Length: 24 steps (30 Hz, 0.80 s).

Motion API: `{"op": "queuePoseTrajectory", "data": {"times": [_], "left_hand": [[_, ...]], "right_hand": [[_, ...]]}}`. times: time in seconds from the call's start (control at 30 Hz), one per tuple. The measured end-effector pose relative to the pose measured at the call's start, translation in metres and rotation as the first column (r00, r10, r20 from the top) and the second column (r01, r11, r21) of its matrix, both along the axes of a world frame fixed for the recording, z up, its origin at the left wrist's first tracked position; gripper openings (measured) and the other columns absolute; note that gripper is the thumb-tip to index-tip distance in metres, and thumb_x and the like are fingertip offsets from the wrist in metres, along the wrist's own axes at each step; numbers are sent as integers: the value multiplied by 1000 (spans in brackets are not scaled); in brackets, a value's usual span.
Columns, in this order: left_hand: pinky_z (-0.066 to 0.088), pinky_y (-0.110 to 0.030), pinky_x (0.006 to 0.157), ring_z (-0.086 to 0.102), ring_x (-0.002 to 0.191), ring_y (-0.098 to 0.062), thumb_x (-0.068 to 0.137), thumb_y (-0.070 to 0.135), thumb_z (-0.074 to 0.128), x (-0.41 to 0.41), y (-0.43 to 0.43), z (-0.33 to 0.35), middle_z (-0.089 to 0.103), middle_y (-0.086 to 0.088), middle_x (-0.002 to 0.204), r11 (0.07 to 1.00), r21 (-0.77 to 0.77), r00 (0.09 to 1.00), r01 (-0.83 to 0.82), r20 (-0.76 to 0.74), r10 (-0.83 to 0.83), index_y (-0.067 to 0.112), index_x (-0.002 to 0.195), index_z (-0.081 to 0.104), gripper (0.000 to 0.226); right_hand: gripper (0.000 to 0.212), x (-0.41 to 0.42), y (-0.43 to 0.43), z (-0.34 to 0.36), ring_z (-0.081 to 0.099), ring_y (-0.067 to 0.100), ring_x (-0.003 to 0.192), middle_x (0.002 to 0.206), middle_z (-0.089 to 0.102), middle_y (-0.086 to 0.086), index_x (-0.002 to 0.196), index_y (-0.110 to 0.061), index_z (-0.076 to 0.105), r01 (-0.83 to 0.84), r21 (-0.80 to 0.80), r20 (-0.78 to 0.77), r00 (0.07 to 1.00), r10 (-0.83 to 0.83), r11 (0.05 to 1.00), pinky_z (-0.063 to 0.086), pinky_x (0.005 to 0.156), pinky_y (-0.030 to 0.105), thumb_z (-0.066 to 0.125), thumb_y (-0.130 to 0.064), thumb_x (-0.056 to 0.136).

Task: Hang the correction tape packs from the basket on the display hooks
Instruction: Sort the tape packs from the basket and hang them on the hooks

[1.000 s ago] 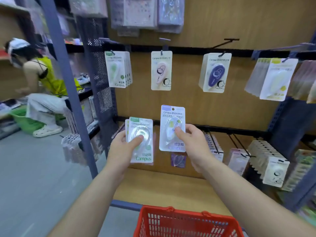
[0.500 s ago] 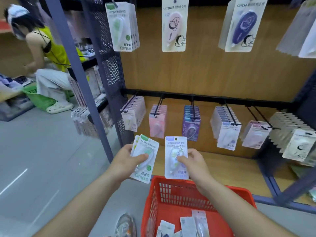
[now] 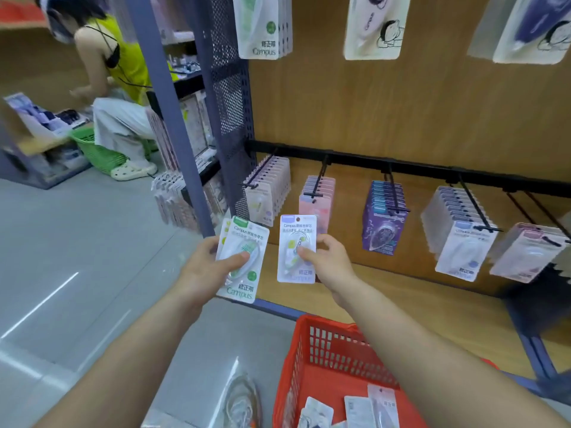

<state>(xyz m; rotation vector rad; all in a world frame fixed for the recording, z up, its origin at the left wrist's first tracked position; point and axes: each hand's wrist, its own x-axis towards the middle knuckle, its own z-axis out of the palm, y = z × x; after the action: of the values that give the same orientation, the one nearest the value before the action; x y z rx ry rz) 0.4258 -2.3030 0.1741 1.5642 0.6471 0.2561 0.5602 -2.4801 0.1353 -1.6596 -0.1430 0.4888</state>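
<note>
**Both hands loaded, just under the hooks**

Just below the lower rail point(image 3: 401, 169), you have packs in both hands. Your left hand point(image 3: 204, 267) grips the green-labelled packs point(image 3: 247, 236) with the thumb across the front. A second card edge shows behind the first, so count at least two.

Your right hand point(image 3: 330, 261) pinches one purple-topped pack point(image 3: 295, 233) upright, thumb on the blister and hang hole at the top. You probably hold it that way to read the label and match it to a hook.

Five loaded stacks hang from the rail. The leftmost stack point(image 3: 272, 193) is just above your hands and looks like the closest match for the right-hand pack.

The red basket point(image 3: 324, 344) stands well below the rail, nearer to you. At least three loose packs point(image 3: 358, 409) lie in it.
</note>
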Motion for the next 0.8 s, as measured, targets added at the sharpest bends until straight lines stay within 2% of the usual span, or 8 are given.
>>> {"op": "queuePoseTrajectory", "data": {"times": [0.07, 0.17, 0.23, 0.3, 0.43, 0.57, 0.7, 0.8], "left_hand": [[60, -41, 75, 76, 93, -26, 89, 17, 77, 3, 20, -8, 76, -3, 111, 1000, 20, 1000, -11, -9, 11, 23, 121, 62, 35], [58, -35, 66, 77, 86, -23, 89, 19, 78, 6, 49, -19, 78, -1, 105, 999, 36, 999, -41, -25, 42, 24, 121, 63, 36], [55, -30, 59, 77, 83, -23, 89, 18, 77, 6, 66, -28, 77, -2, 105, 996, 30, 996, -82, -30, 83, 25, 117, 64, 31], [54, -29, 56, 77, 80, -22, 90, 16, 76, 7, 77, -34, 78, -2, 103, 993, 17, 993, -115, -20, 115, 26, 114, 66, 29], [54, -30, 58, 77, 77, -21, 89, 14, 76, 11, 83, -37, 79, 0, 95, 993, -12, 993, -120, 11, 120, 26, 111, 67, 26], [56, -34, 66, 78, 81, -23, 89, 16, 77, 15, 84, -39, 79, 0, 99, 993, -35, 993, -117, 20, 117, 25, 114, 66, 29], [58, -35, 66, 78, 85, -24, 87, 15, 78, 16, 83, -41, 78, -3, 105, 989, -45, 989, -141, 26, 143, 20, 118, 65, 34], [61, -38, 70, 78, 89, -26, 86, 13, 80, 18, 81, -44, 78, -6, 107, 989, -54, 990, -135, 22, 136, 17, 119, 66, 36]], "right_hand": [[18, 13, 31, -10, 69, 10, 78, 94, 73, -5, 113, -12, 63, -19, -5, 37, 999, 19, 1000, 54, 67, 26, 69, -13, 96], [16, 34, 77, -24, 72, 18, 87, 98, 76, -2, 109, -19, 63, -41, 16, 97, 994, 39, 999, 54, 69, 29, 69, -14, 96], [16, 45, 100, -30, 73, 14, 88, 99, 76, -2, 102, -28, 62, -49, 36, 143, 989, 44, 998, 52, 68, 26, 69, -16, 96], [16, 54, 117, -35, 72, 8, 85, 101, 76, -3, 104, -28, 62, -53, 67, 169, 985, 41, 996, 52, 65, 19, 69, -15, 96], [19, 66, 135, -42, 74, 10, 87, 103, 77, -1, 113, -22, 64, -32, 96, 203, 979, 12, 995, 56, 68, 21, 70, -16, 96], [19, 75, 142, -48, 75, 11, 86, 100, 77, -2, 111, -19, 64, 3, 106, 214, 977, -26, 994, 59, 70, 27, 73, -18, 94], [20, 86, 146, -52, 71, 16, 89, 99, 74, -3, 102, -19, 65, 65, -43, 239, 970, -53, 997, 50, 66, 26, 76, -31, 90], [43, 81, 141, -50, 62, 21, 109, 119, 65, 2, 120, -17, 57, 187, -262, 338, 937, -92, 947, 52, 87, 37, 76, -39, 88]]}}
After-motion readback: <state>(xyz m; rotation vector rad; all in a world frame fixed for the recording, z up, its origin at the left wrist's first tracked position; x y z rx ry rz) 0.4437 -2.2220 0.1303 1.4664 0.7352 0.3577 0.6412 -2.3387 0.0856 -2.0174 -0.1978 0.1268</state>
